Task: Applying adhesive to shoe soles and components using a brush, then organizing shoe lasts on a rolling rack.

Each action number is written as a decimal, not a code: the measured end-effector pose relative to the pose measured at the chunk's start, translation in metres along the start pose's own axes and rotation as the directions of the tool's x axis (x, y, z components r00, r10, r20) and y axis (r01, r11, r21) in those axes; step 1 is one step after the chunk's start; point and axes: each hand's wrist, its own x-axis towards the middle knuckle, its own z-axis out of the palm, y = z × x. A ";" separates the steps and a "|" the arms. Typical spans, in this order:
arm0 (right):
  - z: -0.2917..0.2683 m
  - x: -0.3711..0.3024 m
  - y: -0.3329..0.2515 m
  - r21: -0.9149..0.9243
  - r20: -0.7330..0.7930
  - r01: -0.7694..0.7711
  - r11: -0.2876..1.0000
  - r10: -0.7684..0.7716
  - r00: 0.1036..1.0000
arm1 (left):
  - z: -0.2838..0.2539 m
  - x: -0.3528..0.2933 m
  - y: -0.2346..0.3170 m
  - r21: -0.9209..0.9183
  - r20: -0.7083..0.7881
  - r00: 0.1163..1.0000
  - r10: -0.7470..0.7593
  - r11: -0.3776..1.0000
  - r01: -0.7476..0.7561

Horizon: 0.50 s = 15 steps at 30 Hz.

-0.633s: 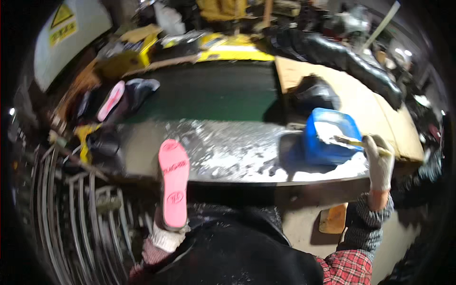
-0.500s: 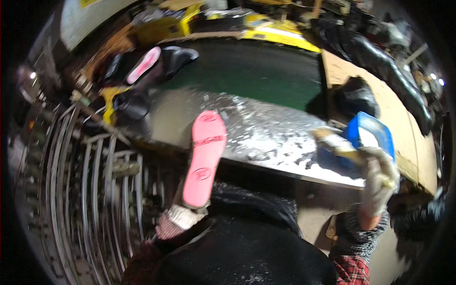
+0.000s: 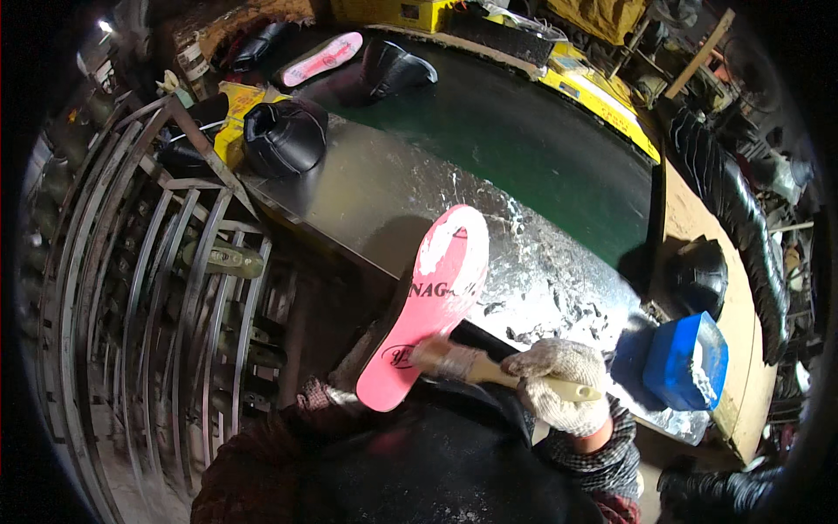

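Observation:
My left hand (image 3: 328,396) holds up a pink insole (image 3: 410,336) with printed marks, mounted on a darker form beneath it. The fingers are hidden behind it; only part of the cuff shows. White paste coats the insole's far end in a rough loop. In a white knit glove, my right hand (image 3: 567,384) is closed round the pale handle of a flat brush (image 3: 449,360). The bristles lie against the near end of the insole, slightly blurred. To the right of this hand stands a blue tub (image 3: 668,371) with white paste on its inner wall.
A metal-topped bench (image 3: 367,170) smeared with white runs across the front, with a dark green surface behind. Black shoe uppers (image 3: 286,140) and another pink insole (image 3: 323,59) lie at the far left. A metal rack (image 3: 157,271) stands left; cardboard (image 3: 746,349) lies right.
My right hand has brought the brush from the blue tub leftward onto the insole. White paste now covers the insole's far end, which was bare pink. The whole view has turned.

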 end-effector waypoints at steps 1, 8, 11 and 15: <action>-0.007 0.020 -0.010 -0.409 0.235 0.331 0.851 -0.252 0.939 | 0.001 0.001 0.002 -0.007 -0.007 1.000 0.005 1.000 -0.005; 0.013 0.101 -0.048 -0.511 0.089 0.109 0.852 -0.074 0.993 | 0.009 -0.002 0.001 -0.027 0.029 0.996 0.089 0.996 -0.088; 0.048 0.055 -0.064 -0.437 0.462 0.527 0.728 -0.321 0.827 | -0.035 0.006 -0.007 -0.644 0.157 0.986 -0.050 0.751 0.141; 0.041 0.033 -0.060 -0.441 0.139 0.058 0.896 0.004 0.990 | -0.012 -0.007 0.002 -0.334 0.219 0.974 -0.061 0.933 0.133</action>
